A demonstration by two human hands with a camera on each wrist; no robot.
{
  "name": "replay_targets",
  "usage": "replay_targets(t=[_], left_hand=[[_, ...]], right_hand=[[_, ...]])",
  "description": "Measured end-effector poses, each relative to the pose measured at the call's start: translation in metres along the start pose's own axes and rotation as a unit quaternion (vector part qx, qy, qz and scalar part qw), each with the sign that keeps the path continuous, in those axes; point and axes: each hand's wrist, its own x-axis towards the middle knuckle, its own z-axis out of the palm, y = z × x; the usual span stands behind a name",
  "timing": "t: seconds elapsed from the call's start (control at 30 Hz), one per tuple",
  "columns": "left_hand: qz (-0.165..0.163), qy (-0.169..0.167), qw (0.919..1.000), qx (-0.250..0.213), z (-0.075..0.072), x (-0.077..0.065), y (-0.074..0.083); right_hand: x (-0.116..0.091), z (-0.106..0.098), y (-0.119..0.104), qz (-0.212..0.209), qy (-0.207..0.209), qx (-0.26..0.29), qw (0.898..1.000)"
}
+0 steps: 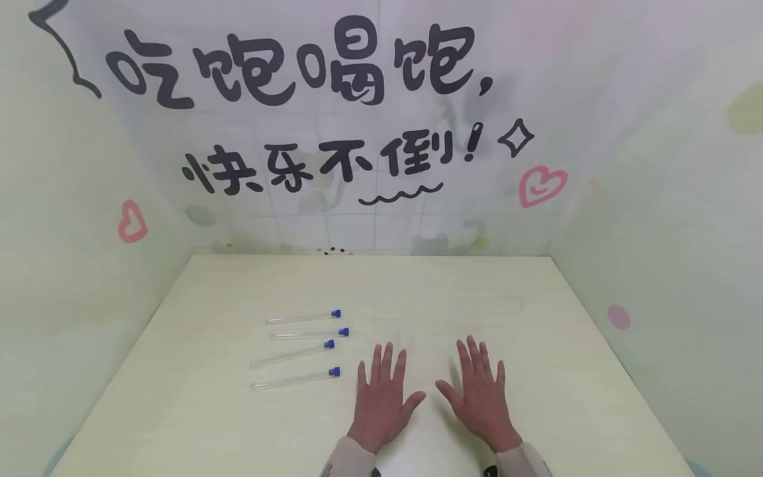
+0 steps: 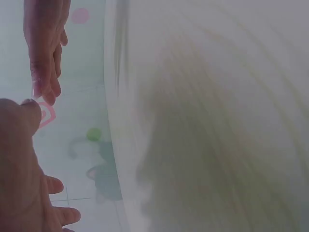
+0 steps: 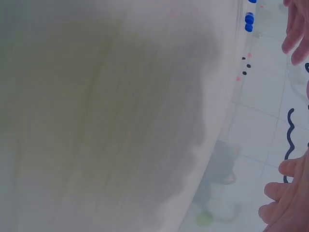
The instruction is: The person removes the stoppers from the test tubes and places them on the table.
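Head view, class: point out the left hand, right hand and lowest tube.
Left hand (image 1: 381, 402): head view, its back.
Right hand (image 1: 481, 399): head view, its back.
Lowest tube (image 1: 295, 379): head view, its clear middle.

A pale beige fabric sleeve (image 1: 352, 457) with a small dark marking (image 1: 326, 470) ends at the bare left hand (image 1: 381, 401), and a matching pale beige fabric sleeve (image 1: 520, 461) at the bare right hand (image 1: 481, 399). A small black rounded piece (image 1: 375, 472) shows beside the left sleeve, a similar black piece (image 1: 490, 471) beside the right one.
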Motion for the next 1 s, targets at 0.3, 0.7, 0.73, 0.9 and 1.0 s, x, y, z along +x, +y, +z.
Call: replay_targets(t=[0.3,0.7,0.73,0.9,1.0], left_hand=[[0.003,0.02,0.9996,0.022,-0.018,-0.001,-0.01],[-0.01,0.068,0.9971,0.032,-0.044,0.0,-0.06],[-0.014,0.062,0.9975,0.032,-0.046,0.0,-0.065],[-0.034,0.033,0.9988,0.012,-0.05,-0.001,-0.086],[-0.047,0.019,0.9987,0.0,-0.053,-0.004,-0.098]], right_hand=[[0.007,0.01,-0.014,-0.033,0.063,0.035,0.997],[0.025,0.019,-0.041,-0.04,0.087,0.17,0.981],[0.028,0.02,-0.043,-0.035,0.078,0.177,0.981],[0.037,0.025,-0.055,-0.036,0.045,0.195,0.979],[0.041,0.03,-0.064,-0.043,0.025,0.2,0.978]])
